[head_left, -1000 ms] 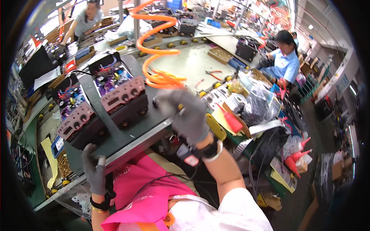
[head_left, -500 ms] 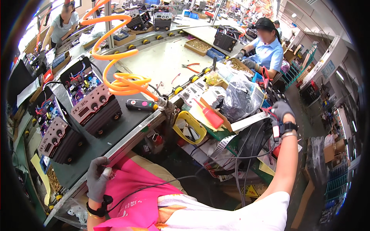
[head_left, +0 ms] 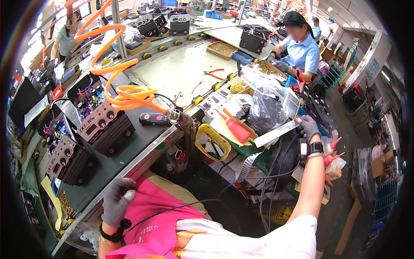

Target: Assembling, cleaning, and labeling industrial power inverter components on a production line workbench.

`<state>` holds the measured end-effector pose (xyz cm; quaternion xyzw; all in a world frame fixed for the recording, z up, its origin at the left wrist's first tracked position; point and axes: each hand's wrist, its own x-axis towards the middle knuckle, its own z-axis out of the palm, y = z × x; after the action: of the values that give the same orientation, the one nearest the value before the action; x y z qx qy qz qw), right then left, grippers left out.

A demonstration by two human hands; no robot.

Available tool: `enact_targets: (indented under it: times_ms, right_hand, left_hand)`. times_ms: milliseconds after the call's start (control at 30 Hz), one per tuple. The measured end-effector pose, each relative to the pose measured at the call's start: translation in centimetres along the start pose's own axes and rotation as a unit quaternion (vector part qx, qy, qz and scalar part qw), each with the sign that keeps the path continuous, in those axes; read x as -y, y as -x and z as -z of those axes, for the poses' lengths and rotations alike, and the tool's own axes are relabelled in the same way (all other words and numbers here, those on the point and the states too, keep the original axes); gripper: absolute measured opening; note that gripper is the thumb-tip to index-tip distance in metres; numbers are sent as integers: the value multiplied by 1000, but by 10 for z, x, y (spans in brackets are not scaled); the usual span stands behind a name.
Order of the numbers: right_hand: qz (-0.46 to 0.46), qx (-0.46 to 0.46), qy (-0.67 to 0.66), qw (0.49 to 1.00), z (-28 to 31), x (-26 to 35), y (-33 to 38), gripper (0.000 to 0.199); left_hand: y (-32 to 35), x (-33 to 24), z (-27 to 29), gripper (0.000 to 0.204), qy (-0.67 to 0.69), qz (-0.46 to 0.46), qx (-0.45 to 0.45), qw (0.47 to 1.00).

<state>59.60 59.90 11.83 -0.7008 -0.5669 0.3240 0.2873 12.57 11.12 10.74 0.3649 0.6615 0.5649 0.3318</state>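
My left hand [head_left: 117,202], in a grey glove, rests with curled fingers on the pink apron [head_left: 160,216] over my lap, just below the bench edge [head_left: 129,170]. My right hand [head_left: 308,126], gloved and wearing a wrist device, is stretched far right. Its fingers curl at the end of a long white strip [head_left: 276,134] beside clear plastic bags [head_left: 267,103]; whether they grip it is hidden. Two black electronic units with knobs [head_left: 105,125] [head_left: 69,157] stand on the bench to my left.
An orange coiled air hose [head_left: 125,93] hangs over a tool [head_left: 154,119] on the bench. A red squeeze bottle [head_left: 235,127] and a yellow bin [head_left: 212,142] sit by the edge. A person in blue [head_left: 299,52] works at the far right; another person [head_left: 69,36] works at the far left.
My right hand left the black unit on the bench and swung out to the right side by the plastic bags. My left hand stayed at my lap and curled its fingers.
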Motion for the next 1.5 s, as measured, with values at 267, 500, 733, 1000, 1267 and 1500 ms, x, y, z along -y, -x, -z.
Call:
enact_targets:
  times_ms: [267,500,733,1000,1267,1500]
  right_hand:
    - [109,12,41,993,-2,12,17,22]
    - [242,299,-182,905,61,53,60,23]
    - [284,9,-336,898,53,132,18,24]
    - [67,-68,420,902,86,29,8,23]
    - [87,27,186,978,48,-43,45,91]
    - [162,-107,-31,981,-9,-75,38,72]
  left_hand:
    - [6,0,5,29,7,16,-3,1000]
    - [15,-1,16,30,27,33,-15,999]
    - [10,-4,9,28,55,14,-11,998]
    - [26,13,27,29,71,30,-41,996]
    - [30,3,31,31,43,35,-37,998]
    - [41,4,24,31,77,18,-42,996]
